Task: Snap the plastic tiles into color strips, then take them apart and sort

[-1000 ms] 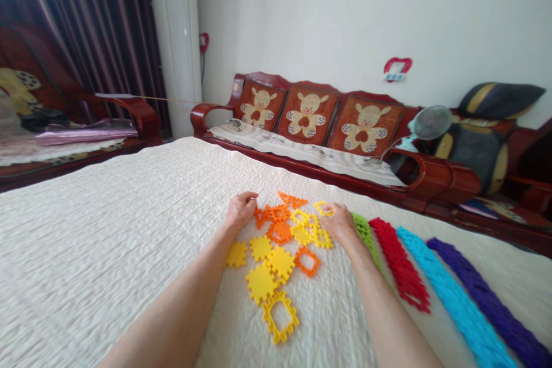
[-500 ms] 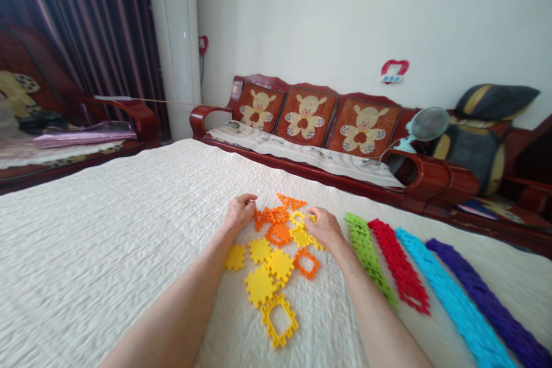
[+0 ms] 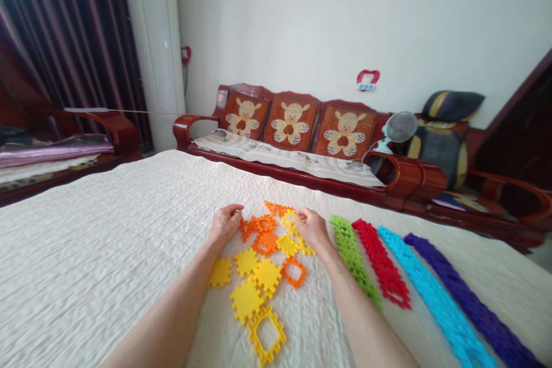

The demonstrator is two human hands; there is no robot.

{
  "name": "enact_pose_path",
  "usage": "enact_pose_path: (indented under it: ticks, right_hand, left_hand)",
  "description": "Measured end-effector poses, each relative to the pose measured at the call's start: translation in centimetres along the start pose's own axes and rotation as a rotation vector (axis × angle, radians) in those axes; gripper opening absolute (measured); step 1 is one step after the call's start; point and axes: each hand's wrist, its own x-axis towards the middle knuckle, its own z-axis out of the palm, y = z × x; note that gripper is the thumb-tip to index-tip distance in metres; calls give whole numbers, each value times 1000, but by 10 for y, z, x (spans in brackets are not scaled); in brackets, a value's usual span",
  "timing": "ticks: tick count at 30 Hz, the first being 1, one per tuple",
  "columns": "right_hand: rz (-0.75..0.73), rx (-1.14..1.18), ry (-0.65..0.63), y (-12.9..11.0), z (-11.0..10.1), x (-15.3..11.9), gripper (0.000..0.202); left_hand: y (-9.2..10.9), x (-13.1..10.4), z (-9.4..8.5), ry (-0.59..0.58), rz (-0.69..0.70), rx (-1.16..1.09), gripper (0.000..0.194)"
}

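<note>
Pieces (image 3: 248, 301) in yellow lie closest on the white quilt (image 3: 107, 253), then left hand (image 3: 226, 223) curled by orange bits (image 3: 266, 243) and, well apart, right hand (image 3: 312, 227) at yellow frames (image 3: 290, 215), can't tell if either's gripping, couch (image 3: 276, 169) behind.

Yel. pcs (image 3: 247, 299): smooth plast.; bedcover (image 3: 107, 241): rough cloth; sofa frame (image 3: 293, 175): glossy wd.

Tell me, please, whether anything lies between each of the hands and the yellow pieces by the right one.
Nothing visible stands between the right hand and those yellow pieces; it is right beside them. Orange pieces lie between them and the left hand.
</note>
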Motion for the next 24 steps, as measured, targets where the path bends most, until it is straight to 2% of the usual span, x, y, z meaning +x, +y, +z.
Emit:
enact_pose_path:
  ticks: [4, 8, 16, 24]
  right_hand:
    - [35, -172, -23, 22, -26, 23, 31]
    - [-15, -274, -44, 39, -42, 43, 32]
    - [-140, -356, -183, 39, -28, 48, 24]
    - [-147, -383, -234, 41, -23, 51, 21]
  left_hand:
    - [-2, 2, 2, -2, 0, -4, 34]
    - [-2, 1, 2, 2, -14, 10, 34]
    - [2, -1, 0, 7, -22, 8, 33]
    - [2, -1, 0, -1, -21, -7, 33]
